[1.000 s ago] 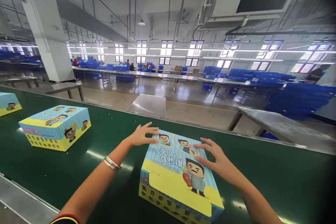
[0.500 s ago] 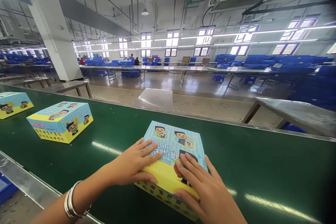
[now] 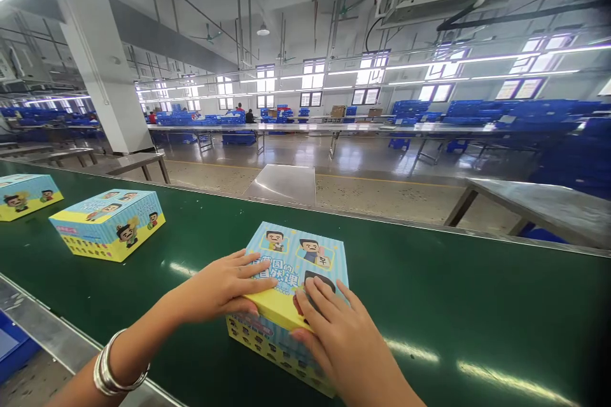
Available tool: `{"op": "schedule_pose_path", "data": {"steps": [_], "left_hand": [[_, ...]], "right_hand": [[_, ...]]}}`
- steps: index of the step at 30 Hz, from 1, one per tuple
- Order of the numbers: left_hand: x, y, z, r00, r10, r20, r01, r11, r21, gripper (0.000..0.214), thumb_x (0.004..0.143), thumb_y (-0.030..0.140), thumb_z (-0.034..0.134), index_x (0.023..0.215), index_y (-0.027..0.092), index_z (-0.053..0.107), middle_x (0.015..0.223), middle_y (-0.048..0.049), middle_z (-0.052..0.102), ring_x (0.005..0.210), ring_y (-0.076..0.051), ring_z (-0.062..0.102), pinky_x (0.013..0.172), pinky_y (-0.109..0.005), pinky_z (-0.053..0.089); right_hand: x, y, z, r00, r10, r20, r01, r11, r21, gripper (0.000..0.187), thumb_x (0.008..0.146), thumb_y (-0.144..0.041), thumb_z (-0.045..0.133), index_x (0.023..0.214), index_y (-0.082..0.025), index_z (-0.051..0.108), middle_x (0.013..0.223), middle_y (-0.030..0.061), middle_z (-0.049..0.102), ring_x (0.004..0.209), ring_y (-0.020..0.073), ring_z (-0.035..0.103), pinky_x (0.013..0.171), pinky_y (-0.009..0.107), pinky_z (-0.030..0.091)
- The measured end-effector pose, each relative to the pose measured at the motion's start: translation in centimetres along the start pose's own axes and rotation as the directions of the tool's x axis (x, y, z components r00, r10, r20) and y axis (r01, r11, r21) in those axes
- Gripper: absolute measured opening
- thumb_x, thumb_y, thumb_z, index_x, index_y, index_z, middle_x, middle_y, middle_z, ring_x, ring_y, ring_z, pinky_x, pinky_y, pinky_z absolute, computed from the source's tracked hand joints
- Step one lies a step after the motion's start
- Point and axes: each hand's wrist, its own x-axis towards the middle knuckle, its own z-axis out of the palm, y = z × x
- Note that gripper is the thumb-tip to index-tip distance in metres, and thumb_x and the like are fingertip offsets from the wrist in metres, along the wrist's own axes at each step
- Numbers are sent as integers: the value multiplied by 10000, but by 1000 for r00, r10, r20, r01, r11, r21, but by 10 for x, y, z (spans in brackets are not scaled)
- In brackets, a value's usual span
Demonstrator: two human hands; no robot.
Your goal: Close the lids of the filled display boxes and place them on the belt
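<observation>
Two printed blue-and-yellow cardboard boxes (image 3: 109, 226) stand on the glossy green tabletop (image 3: 453, 280), left of and apart from the matching blue-and-yellow box (image 3: 291, 266) before me. My left hand (image 3: 223, 286) lies over that box's left front edge, fingers apart on top; my right hand (image 3: 340, 331) rests on its front right, fingers apart, thumb at the front edge.

Blue crates (image 3: 529, 116) stand stacked near windows (image 3: 365, 76); a white pillar (image 3: 102, 70) rises leftward.

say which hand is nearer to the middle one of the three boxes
Left. The left hand rests on the left part of the nearest box, toward the middle box; the right hand rests farther right on that same box.
</observation>
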Motion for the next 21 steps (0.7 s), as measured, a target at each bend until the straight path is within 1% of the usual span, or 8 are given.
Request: {"op": "schedule_pose_path", "data": {"steps": [4,8,10,13,15,18,20,21], "left_hand": [[-2,6,9,999,-46,26,44,995,86,556,936,470,494,1449,368,307,1531,-27,278,1431,-278,218,1180,-527,102],[3,1,13,999,-31,9,30,995,92,601,922,483,514,1458,381,265,1521,-21,310,1422,-269,250,1184,-517,83],[6,-3,13,1000,-8,12,7,995,95,634,897,528,515,1459,388,255,1509,-17,337,1413,-268,272,1187,-501,78],[7,-3,15,999,-16,31,12,991,134,625,906,563,466,1463,394,241,1503,-4,352,1417,-273,257,1184,-508,20],[6,4,19,997,-59,52,48,979,197,722,888,606,479,1490,353,169,1517,-25,323,1422,-287,239,1171,-528,-49],[9,26,36,994,-108,-28,111,925,363,1022,788,710,544,1514,222,15,1534,-114,264,1423,-320,229,1154,-547,-100],[18,45,53,989,-104,-102,140,873,467,1092,769,710,573,1512,165,-13,1538,-139,243,1428,-328,208,1169,-546,-41],[23,54,61,988,-93,-124,144,853,502,1096,771,693,588,1511,146,-7,1538,-141,245,1427,-326,212,1177,-536,22]], "right_hand": [[-16,0,4,998,-59,-8,58,996,-69,490,930,-458,478,1305,-149,544,1338,132,546,1215,335,526,910,548,496],[-22,5,5,999,-40,-29,39,998,-42,424,970,-377,406,1322,-177,531,1355,118,533,1241,311,509,924,542,484],[-23,8,6,999,-34,-30,33,999,-23,419,979,-357,378,1328,-181,527,1361,116,528,1244,305,506,931,538,478],[-26,9,10,999,-30,-19,29,999,-13,410,971,-327,393,1327,-179,530,1358,125,530,1250,310,498,954,539,459],[-28,8,15,999,-9,-37,8,1000,-27,396,954,-316,438,1309,-179,549,1337,139,547,1244,326,499,961,548,448],[-31,1,22,996,9,-92,-14,998,-59,385,931,-312,492,1275,-165,581,1312,161,563,1224,358,507,954,569,445],[-32,-4,26,994,-1,-114,-8,997,-74,395,927,-298,495,1273,-130,584,1312,179,558,1221,369,507,959,563,450],[-33,-6,27,993,-7,-118,-3,997,-78,400,926,-282,490,1273,-105,583,1314,191,552,1225,373,504,966,553,454]]}}
